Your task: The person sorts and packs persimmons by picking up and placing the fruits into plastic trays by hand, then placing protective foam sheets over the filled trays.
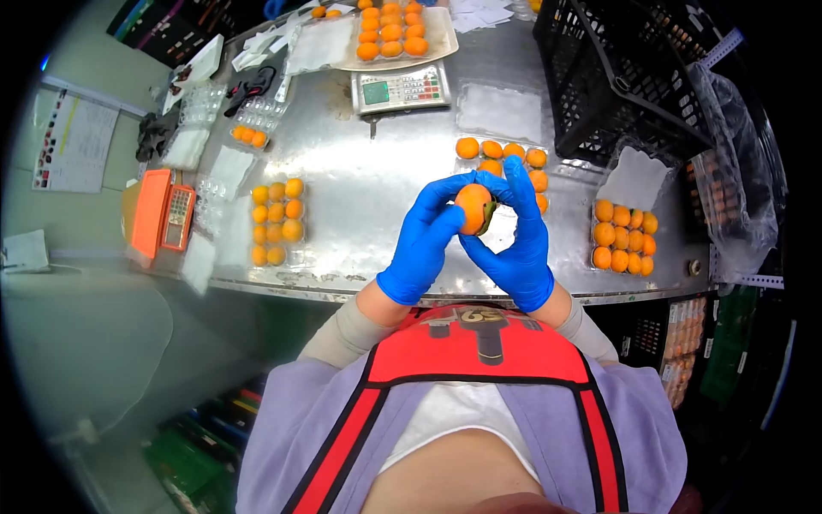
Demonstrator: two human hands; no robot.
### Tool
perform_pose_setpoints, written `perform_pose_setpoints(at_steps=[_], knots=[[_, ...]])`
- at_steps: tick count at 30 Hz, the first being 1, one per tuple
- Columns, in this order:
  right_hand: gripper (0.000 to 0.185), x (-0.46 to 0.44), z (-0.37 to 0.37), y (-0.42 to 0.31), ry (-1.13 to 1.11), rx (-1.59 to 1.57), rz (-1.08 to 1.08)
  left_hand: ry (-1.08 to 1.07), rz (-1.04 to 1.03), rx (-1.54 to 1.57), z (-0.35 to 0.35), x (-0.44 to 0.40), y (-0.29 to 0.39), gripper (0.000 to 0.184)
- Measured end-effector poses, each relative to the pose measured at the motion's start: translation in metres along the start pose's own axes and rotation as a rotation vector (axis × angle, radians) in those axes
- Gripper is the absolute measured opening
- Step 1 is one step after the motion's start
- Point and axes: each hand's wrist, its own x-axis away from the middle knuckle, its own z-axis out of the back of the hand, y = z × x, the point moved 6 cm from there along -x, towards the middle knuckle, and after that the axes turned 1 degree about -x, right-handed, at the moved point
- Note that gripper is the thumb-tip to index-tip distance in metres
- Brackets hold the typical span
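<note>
An orange persimmon (472, 209) with a green calyx on its right side is held up over the metal table, in front of my chest. My left hand (425, 240), in a blue glove, is closed round its left side with thumb and fingers. From the right, my blue-gloved right hand (524, 244) has its fingers at the fruit's upper edge and its thumb just below, with one finger raised. Behind my hands sits a clear tray of persimmons (537, 158), partly hidden by them. Its open lid with a white pad (501, 111) lies farther back.
Filled persimmon trays stand at left (276, 211), at right (623, 237) and at the back (391, 32). A digital scale (400, 88) sits beneath the back one. A black crate (625, 77) rises at the right back. An orange-cased device (163, 214) is at the left edge.
</note>
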Motion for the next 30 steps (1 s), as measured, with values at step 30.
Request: perform_pose_setpoints(at_steps=[30], knots=[[0.063, -0.018, -0.077, -0.035, -0.038, 0.273, 0.185, -0.018, 0.142, 0.096, 0.077, -0.004, 0.025, 0.032]])
